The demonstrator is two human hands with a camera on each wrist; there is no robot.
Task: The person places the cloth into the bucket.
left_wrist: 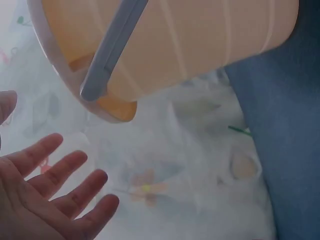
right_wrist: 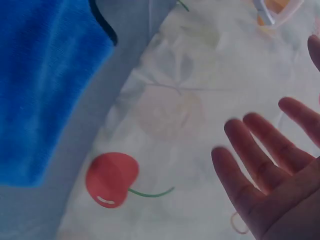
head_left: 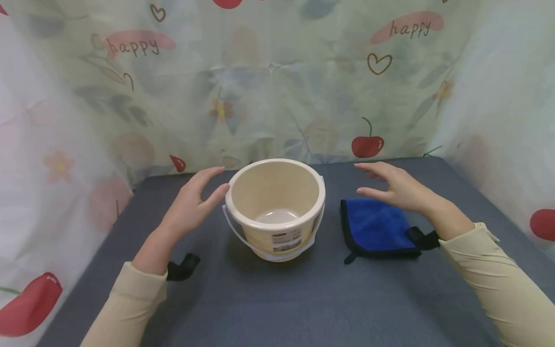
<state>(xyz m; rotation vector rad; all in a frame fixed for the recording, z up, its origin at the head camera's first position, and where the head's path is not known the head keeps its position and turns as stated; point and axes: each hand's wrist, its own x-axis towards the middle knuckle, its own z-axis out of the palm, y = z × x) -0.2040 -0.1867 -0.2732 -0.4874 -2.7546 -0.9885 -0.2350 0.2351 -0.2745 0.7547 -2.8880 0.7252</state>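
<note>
A cream plastic bucket (head_left: 277,193) stands upright on the dark table, its pale handle (head_left: 277,255) hanging down in front. Beside its left rim, my left hand (head_left: 191,202) is raised with thumb and fingers spread, holding nothing. The left wrist view has the spread fingers (left_wrist: 75,195) below the bucket's rim (left_wrist: 60,75). To the right lies a folded blue cloth (head_left: 377,226) with black edging and a small loop. Over its far side my right hand (head_left: 394,188) hovers, fingers apart and nothing in it; the right wrist view shows the same cloth (right_wrist: 45,85).
A patterned curtain (head_left: 269,106) with cherries, flowers and "happy" lettering hangs behind the table and along both sides. Dark grey cloth covers the tabletop (head_left: 269,308). Black straps (head_left: 184,267) hang at both wrists.
</note>
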